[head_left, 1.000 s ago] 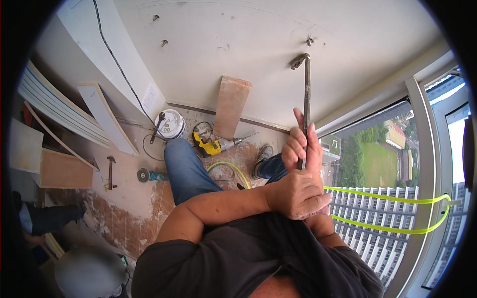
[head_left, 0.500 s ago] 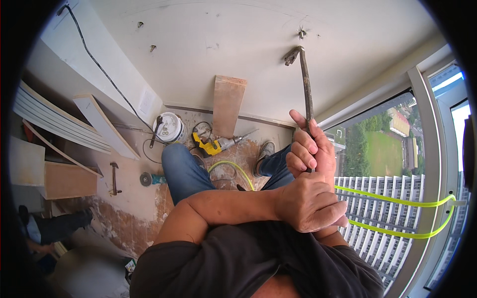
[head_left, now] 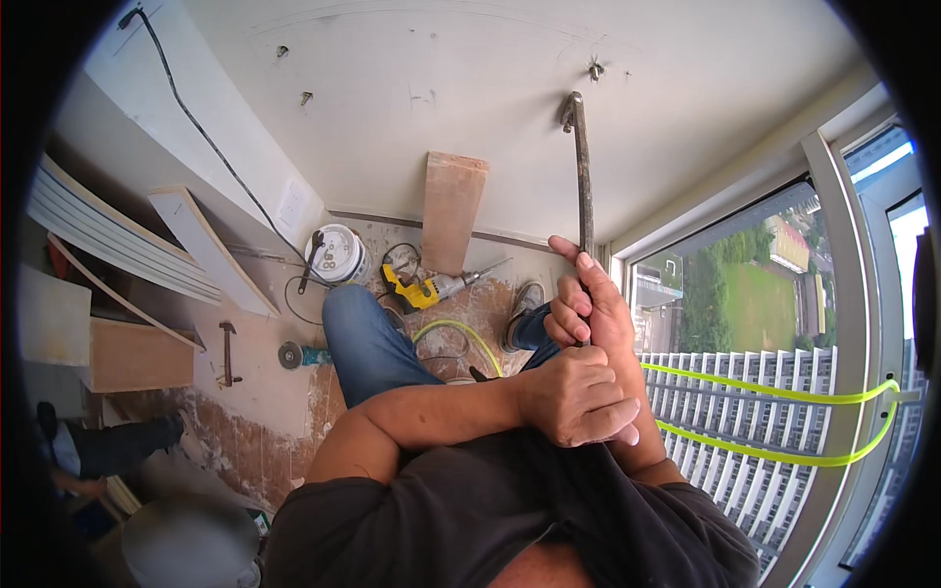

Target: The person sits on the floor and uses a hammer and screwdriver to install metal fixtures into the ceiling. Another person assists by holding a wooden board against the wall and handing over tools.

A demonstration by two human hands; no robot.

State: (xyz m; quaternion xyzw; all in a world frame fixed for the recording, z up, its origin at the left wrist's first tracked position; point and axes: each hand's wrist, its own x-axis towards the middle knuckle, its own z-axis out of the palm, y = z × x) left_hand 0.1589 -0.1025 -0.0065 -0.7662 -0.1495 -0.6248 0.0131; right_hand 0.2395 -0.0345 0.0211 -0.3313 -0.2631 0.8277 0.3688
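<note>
A long dark pry bar (head_left: pixel 585 186) points up toward the pale wall, its hooked claw at the far end. My left hand (head_left: pixel 578 397) is closed in a fist around its lower part. Just above, my right hand (head_left: pixel 591 306) wraps the shaft, with the index finger partly stretched out. The hook lies just below and left of a metal anchor (head_left: pixel 595 71) sticking out of the wall, apart from it in this view; whether it touches the wall I cannot tell. The bar's lower end is hidden by my hands.
A board (head_left: pixel 454 211) leans on the wall near a white bucket (head_left: pixel 338 253) and a yellow drill (head_left: pixel 426 291). An angle grinder (head_left: pixel 291 355) and a hammer (head_left: pixel 228 353) lie left. A bright strap (head_left: pixel 784 392) crosses by the window. Another person's leg (head_left: pixel 123 451) shows lower left.
Both hands have shifted left with the pry bar. The bar has turned, so its hook, which stuck out to the left, now sits closer alongside the shaft.
</note>
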